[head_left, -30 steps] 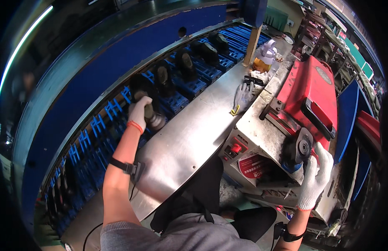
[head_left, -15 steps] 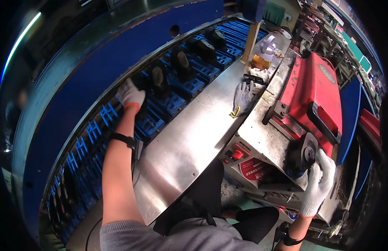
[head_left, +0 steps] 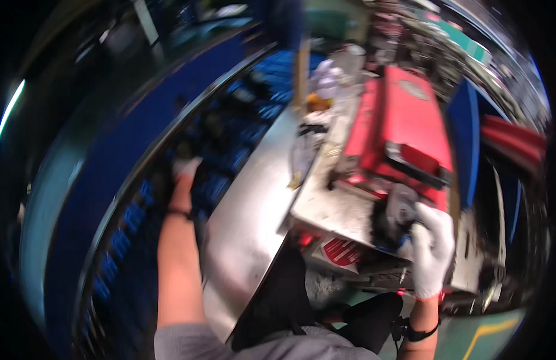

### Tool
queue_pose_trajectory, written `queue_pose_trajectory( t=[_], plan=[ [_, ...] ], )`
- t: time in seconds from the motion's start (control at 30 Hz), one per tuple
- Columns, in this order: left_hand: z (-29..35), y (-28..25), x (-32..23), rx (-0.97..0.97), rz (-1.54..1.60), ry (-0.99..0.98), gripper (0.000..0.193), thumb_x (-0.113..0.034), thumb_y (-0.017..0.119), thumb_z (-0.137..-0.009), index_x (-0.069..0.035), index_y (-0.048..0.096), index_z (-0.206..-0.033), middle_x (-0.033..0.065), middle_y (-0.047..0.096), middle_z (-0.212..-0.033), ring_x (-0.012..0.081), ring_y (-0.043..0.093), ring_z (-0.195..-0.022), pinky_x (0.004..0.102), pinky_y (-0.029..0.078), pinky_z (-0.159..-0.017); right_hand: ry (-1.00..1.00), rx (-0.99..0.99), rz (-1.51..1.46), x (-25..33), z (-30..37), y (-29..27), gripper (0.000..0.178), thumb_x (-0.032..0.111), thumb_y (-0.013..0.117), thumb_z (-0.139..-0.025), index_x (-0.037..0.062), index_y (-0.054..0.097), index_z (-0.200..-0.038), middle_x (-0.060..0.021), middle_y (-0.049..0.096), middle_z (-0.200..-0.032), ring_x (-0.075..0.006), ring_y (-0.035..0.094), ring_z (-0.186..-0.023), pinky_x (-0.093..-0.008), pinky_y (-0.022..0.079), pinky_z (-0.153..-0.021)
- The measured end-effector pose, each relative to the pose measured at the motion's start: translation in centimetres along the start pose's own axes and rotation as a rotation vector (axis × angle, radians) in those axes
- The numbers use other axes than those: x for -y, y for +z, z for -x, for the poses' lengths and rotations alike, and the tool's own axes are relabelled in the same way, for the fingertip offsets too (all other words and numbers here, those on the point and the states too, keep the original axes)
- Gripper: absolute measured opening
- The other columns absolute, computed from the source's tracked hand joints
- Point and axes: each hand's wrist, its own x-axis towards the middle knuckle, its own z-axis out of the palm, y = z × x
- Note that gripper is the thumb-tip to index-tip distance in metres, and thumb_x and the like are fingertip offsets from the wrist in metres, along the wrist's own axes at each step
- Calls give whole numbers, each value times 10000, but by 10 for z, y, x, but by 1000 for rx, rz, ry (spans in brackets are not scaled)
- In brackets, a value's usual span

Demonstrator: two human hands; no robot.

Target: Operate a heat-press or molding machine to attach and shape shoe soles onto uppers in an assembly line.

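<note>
My left hand [head_left: 186,168], in a pale glove, reaches over a row of blue racks [head_left: 215,186] on the left. Motion blur smears its fingers, so its grip does not show. Dark, shoe-like pieces [head_left: 213,125] sit on the racks just beyond it. On the right, my right hand [head_left: 434,243] wears a white glove. Its fingers are bent around the edge of a dark rounded piece [head_left: 401,207] with a grey disc-like face. That piece sits at the front of a red machine [head_left: 404,114], under its black handle [head_left: 413,165]; its far side is hidden.
A bare metal shelf [head_left: 248,210] runs between the racks and the machine's pale bench [head_left: 326,207]. A grey glove [head_left: 303,157] lies at the shelf's far end, near an amber-coloured roll [head_left: 318,103]. A wooden post [head_left: 301,75] rises there. Blue panels [head_left: 467,138] stand at the right.
The whole view has swung right and blurred, shifting the machine and shelf leftward in it. My left hand appears lower over the racks; my right hand remains at the dark rounded piece.
</note>
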Motion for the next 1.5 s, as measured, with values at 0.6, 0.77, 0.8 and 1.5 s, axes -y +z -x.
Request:
queue_pose_trajectory(
  t=[0.6,0.77,0.8,1.5],
  plan=[
    [275,-152,-6,766,1678,-436,688,-195,681,-926,41,485,-1542,235,561,-1536,414,508,-1426,603,384,-1241,-162,-88,-304,-8,-2,-8,276,143,718,-953,29,730,-1204,-132,716,-1071,-312,668,-1042,-426,532,-960],
    [321,-153,-51,993,1319,41,738,-272,585,-925,89,446,-1554,276,483,-1588,449,456,-1460,593,308,-1271,34,393,-581,38,18,-41,917,419,708,-976,-3,265,-1660,-266,430,-1605,-427,539,-1398,-448,448,-1158],
    [345,-158,-79,1152,1386,24,752,-315,577,-937,84,440,-1560,285,465,-1598,451,456,-1460,597,309,-1268,123,590,-583,46,17,-51,1121,533,714,-954,31,49,-1705,-294,168,-1737,-459,406,-1521,-457,376,-1228],
    [597,-111,-651,911,1009,1646,708,-296,761,-882,11,540,-1481,235,618,-1424,387,572,-1365,461,455,-1143,793,69,123,-264,-83,-291,1056,488,774,-749,-55,444,-1593,-270,508,-1597,-341,491,-1489,-344,374,-1221]
  ],
)
